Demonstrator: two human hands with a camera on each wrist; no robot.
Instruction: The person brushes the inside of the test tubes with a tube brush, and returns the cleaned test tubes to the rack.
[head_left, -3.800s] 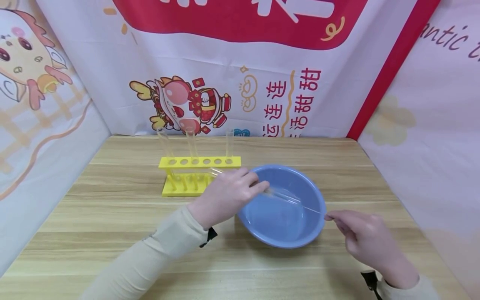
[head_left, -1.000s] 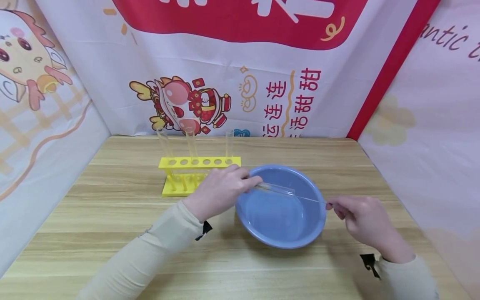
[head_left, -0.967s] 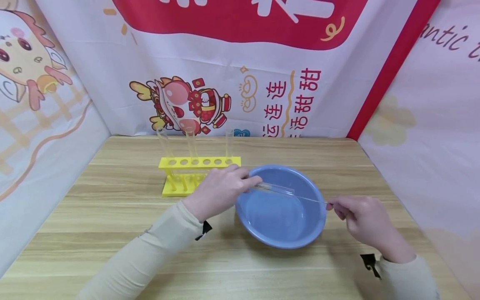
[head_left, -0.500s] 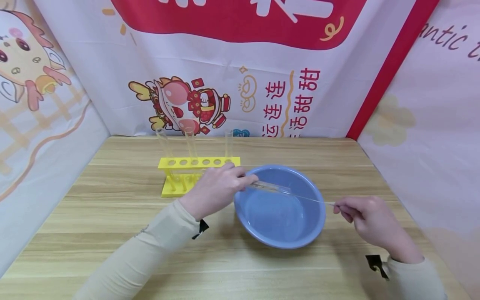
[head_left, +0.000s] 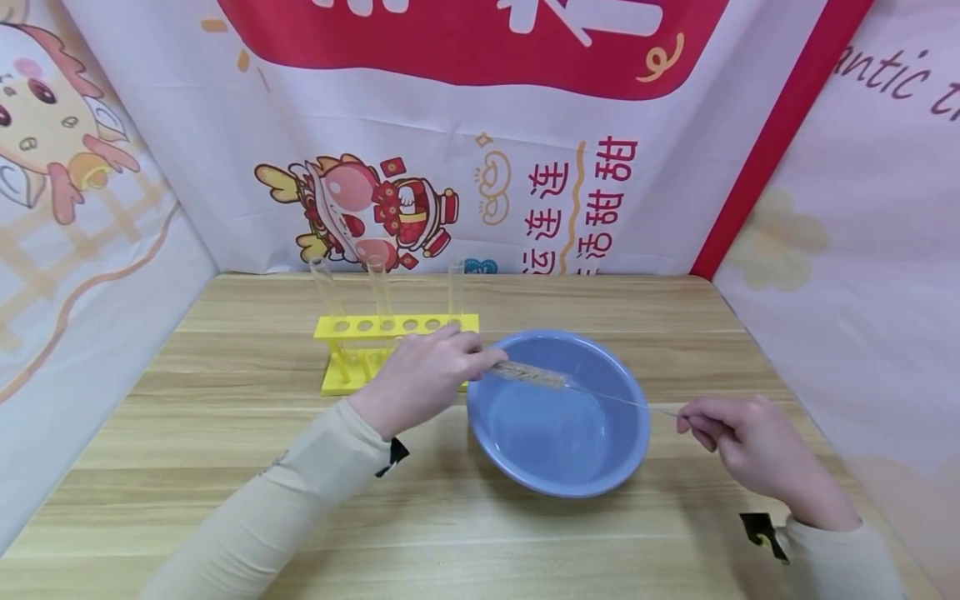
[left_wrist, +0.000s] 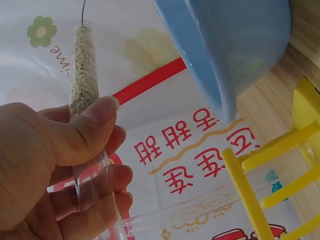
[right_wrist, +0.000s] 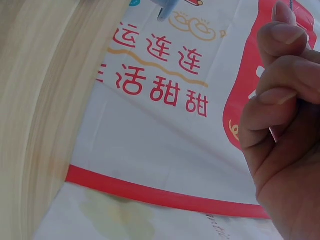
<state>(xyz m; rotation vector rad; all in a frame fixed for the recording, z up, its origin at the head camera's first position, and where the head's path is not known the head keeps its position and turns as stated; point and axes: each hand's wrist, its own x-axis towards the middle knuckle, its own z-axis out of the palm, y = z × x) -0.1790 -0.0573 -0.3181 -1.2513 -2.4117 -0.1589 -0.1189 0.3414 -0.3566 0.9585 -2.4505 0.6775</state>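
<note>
My left hand (head_left: 423,367) grips a clear glass test tube (left_wrist: 93,182), thumb and fingers curled round it, tilted over the blue basin (head_left: 551,433). Inside the tube's mouth end sits the pale bristle head of a test tube brush (left_wrist: 84,70). Its thin wire handle (head_left: 611,397) comes out of the mouth towards the right. Beyond the basin's right rim, my right hand (head_left: 761,442) pinches the far end of that wire with curled fingers. The right wrist view shows the fingers (right_wrist: 280,75) folded, but little of the wire.
A yellow test tube rack (head_left: 397,327) stands behind my left hand, partly hidden by it. Three clear tubes stand in it, among them a left one (head_left: 327,290) and a right one (head_left: 456,287). The wooden table (head_left: 525,550) ends at a printed cloth backdrop (head_left: 600,108).
The right hand has moved right, drawing the brush's bristles out of my left hand's cover to the tube's mouth end. The left hand has shifted slightly left with the tube.
</note>
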